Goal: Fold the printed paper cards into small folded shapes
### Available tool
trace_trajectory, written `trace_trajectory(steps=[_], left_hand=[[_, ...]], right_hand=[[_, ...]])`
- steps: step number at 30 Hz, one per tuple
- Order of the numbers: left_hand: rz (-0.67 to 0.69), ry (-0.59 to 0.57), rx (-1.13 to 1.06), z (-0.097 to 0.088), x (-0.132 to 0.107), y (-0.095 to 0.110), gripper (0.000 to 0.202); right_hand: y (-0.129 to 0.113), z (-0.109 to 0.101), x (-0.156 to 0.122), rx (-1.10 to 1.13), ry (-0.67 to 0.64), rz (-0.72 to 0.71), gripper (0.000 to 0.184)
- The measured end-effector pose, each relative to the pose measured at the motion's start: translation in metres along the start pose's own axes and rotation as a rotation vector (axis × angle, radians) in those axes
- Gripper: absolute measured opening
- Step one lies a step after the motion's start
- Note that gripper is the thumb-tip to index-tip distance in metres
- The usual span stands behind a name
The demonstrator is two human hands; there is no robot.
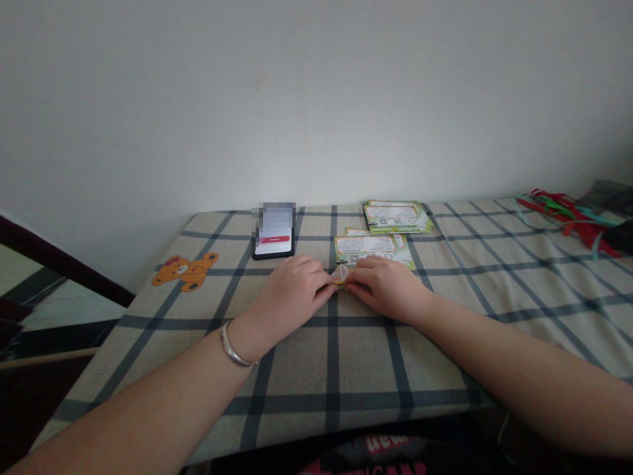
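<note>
Grey checked cloth (346, 356) carries one phone (273, 231). Just right of the phone and nearer, the left hand (291, 293) and right hand (390, 287) pinch one folded paper slip (339, 273) between their fingertips. Two leaflet piles (395, 216) lie right of the phone.

Desk (346, 369): phone (273, 231) at centre rear; leaflet stack (395, 216) right of it; single leaflet (368, 247) just before the stack; folded paper (339, 274) nearer still, between left hand (291, 293) and right hand (386, 287); ribbons (568, 214) far right.
</note>
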State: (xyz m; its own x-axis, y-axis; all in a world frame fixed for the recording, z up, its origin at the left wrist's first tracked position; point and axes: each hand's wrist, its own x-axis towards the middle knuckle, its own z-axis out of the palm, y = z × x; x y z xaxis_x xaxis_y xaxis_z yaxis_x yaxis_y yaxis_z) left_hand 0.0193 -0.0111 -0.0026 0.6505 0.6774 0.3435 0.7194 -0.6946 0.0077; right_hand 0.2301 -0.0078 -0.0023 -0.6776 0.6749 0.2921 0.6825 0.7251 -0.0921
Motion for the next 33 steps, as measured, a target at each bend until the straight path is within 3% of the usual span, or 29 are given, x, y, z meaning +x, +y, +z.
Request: trace_trajectory(steps=[6, 20, 33], left_hand=[[0.020, 0.018, -0.052, 0.0037, 0.0030, -0.0035, 0.021], [-0.114, 0.026, -0.092, 0.0076, 0.0037, -0.0027, 0.017], [-0.158, 0.035, -0.088, 0.0090, 0.0052, -0.0022, 0.015]], right_hand=[[0.0009, 0.0014, 0.0035, 0.057, 0.018, 0.064, 0.013], [0.0034, 0.0041, 0.0086, 0.167, 0.014, 0.194, 0.007], [0.0054, 0.0071, 0.0099, 0.232, 0.014, 0.246, 0.010]])
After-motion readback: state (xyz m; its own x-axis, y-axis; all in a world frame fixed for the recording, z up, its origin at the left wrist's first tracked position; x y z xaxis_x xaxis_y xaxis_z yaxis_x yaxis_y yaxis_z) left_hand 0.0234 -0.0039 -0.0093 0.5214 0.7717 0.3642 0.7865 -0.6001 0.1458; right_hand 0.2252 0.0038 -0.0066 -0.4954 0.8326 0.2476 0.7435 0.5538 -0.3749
